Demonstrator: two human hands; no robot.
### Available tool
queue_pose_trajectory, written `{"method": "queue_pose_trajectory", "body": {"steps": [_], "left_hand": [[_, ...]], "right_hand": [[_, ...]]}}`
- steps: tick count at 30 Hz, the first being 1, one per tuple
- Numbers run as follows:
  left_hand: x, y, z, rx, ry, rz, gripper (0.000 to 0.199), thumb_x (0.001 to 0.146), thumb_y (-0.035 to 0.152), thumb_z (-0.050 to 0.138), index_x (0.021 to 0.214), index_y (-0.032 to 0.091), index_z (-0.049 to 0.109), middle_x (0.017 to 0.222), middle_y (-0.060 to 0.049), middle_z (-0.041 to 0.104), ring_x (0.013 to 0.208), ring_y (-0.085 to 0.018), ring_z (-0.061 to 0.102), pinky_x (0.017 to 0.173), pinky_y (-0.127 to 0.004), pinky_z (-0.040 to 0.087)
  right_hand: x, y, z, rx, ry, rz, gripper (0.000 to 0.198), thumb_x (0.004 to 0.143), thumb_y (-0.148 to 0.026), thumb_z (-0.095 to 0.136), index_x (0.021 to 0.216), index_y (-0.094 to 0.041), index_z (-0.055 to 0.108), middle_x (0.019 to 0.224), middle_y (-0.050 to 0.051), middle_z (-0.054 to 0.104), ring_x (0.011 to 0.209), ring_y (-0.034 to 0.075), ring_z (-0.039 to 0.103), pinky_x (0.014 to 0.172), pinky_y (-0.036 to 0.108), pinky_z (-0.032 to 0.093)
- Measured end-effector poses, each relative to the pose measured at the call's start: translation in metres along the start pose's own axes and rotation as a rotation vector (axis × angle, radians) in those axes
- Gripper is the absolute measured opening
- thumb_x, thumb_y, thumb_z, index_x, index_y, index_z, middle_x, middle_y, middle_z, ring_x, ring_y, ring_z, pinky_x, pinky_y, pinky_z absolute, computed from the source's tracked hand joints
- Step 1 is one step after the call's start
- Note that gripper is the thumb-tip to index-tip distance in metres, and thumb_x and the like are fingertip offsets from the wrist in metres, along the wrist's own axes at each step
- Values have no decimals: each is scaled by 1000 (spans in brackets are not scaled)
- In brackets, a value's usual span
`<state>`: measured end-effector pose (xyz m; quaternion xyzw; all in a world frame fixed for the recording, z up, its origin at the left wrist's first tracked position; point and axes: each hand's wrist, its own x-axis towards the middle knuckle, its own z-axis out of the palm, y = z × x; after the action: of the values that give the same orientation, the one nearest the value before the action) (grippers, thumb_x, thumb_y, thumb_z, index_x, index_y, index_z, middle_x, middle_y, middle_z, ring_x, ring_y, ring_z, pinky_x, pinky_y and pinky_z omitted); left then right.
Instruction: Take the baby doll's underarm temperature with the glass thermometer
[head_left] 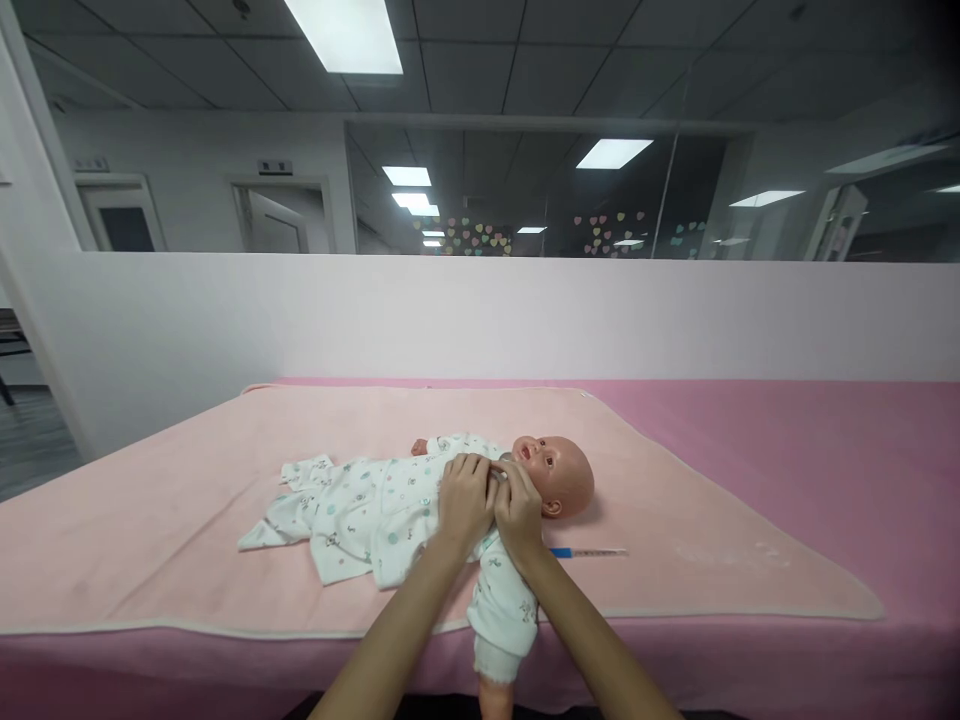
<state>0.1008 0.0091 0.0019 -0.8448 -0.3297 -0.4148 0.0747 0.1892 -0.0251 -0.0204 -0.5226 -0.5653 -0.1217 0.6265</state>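
One left hand (466, 497), one right hand (519, 507), together at the neckline of a white patterned cloth outfit (367, 510), cannot tell if clamped, bald plastic doll (568, 474) inside, head right, on peach cloth blanket (172, 500)

Peach mat (705, 565) on pink tabletop (795, 440), doll (401, 500) and blue-ended stick (589, 552) atop

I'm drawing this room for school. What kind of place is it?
Perhaps a childcare training room, though I can't be sure. A dressed baby doll lies on a peach mat, and heart shapes show in the big window.
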Motion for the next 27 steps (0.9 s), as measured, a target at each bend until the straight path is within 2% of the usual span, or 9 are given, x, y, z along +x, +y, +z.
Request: {"method": "queue_pose_trajectory", "body": {"steps": [7,14,21,27], "left_hand": [[-4,1,-5,-80,45,-29,12,80,14,43,81,20,53,82,-2,57,83,-19,47,76,-34,35],[-5,-1,-5,-63,78,-26,13,82,16,42,84,19,55,84,-3,57,83,-19,47,76,-34,35],[-5,1,-6,-95,109,-36,14,83,16,41,83,19,55,80,-3,58,80,-18,47,75,-34,35],[-7,2,-5,-88,138,-82,10,82,17,42,78,19,51,76,-2,57,76,-18,47,72,-33,35]], "right_hand": [[-2,-1,3,-16,21,83,35,80,-13,32,107,-15,54,102,12,61,97,21,56,81,35,46],[-3,3,1,10,-92,39,38,75,-10,35,106,-16,57,99,9,64,88,20,60,77,32,48],[-1,5,3,39,-141,151,31,80,-17,37,103,-19,58,94,6,66,79,19,62,72,30,49],[0,1,1,131,-147,240,27,83,-20,38,105,-18,53,91,6,67,85,18,63,73,29,49]]}}
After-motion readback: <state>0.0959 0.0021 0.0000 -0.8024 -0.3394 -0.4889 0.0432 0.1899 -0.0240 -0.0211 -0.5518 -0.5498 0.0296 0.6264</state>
